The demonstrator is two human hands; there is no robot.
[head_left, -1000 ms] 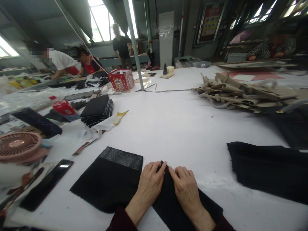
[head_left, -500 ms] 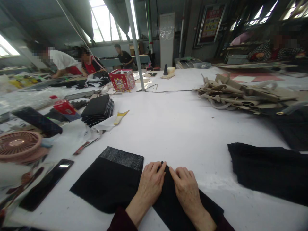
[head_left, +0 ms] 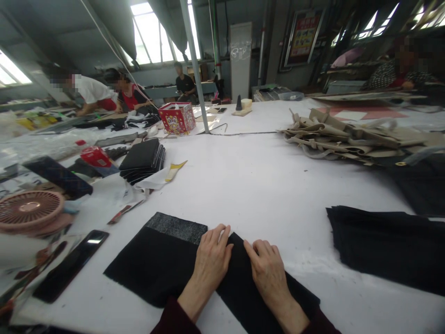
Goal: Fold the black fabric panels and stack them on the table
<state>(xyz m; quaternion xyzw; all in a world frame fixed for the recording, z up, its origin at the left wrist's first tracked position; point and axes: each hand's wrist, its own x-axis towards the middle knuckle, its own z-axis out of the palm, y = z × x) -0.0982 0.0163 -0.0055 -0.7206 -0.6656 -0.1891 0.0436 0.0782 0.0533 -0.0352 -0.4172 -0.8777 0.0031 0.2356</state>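
Observation:
Under my right hand [head_left: 269, 271] lies a folded black fabric piece [head_left: 238, 271], set at a slant on the white table. The right fingers rest on it near its upper corner, index finger stretched out. My left hand [head_left: 212, 260] lies between this piece and a second black fabric piece [head_left: 153, 264], which has a speckled grey strip [head_left: 177, 229] along its top edge. Its fingers are extended and touch the neighbouring edges of both pieces. Neither hand is closed on anything I can see. My palms hide part of the cloth.
At right sit a black fabric stack [head_left: 385, 246] and a heap of beige pieces [head_left: 351, 137]. To the left are a phone [head_left: 71, 266], a pink fan [head_left: 31, 208], stacked black pieces [head_left: 142, 157] and a red box [head_left: 177, 118]. Several people work farther back.
My left hand has shifted slightly left, away from the upper corner of the slanted black piece, baring more of it. My right hand stays almost in place on the cloth.

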